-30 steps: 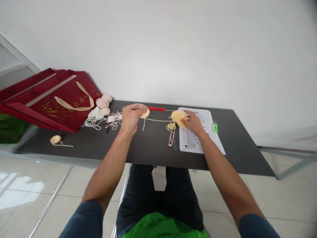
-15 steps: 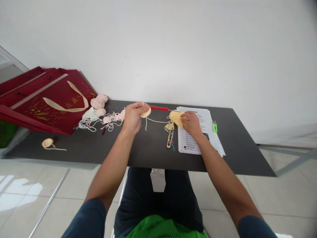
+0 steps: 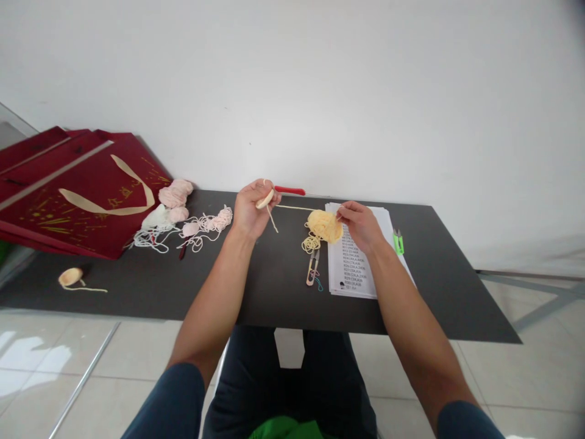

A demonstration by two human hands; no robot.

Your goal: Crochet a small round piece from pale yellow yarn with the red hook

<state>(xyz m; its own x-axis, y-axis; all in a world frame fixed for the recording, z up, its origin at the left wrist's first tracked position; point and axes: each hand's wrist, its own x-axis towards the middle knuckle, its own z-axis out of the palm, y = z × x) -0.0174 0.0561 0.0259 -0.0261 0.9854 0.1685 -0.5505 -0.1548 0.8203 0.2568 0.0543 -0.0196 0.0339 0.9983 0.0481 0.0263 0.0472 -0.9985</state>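
My left hand (image 3: 250, 207) is closed around a small cream crochet piece (image 3: 265, 199) and a crochet hook with a red handle (image 3: 289, 191) that sticks out to the right. A yellow strand runs from the piece to a loose yellow yarn ball (image 3: 323, 225) on the black table (image 3: 274, 268). My right hand (image 3: 361, 224) rests beside the ball on a stack of printed sheets (image 3: 361, 262), its fingers pinched on the yarn strand.
Small thread snips (image 3: 312, 267) lie in front of the yarn ball. Pink and white yarn scraps (image 3: 183, 219) sit at the left next to a dark red gift bag (image 3: 77, 195). A second cream crochet disc (image 3: 69, 277) lies far left. A green clip (image 3: 399, 241) lies beside the paper.
My left hand has lifted the crochet piece and hook slightly up and away. My right hand has shifted off the top of the yarn ball to its right side. The view tilted down.
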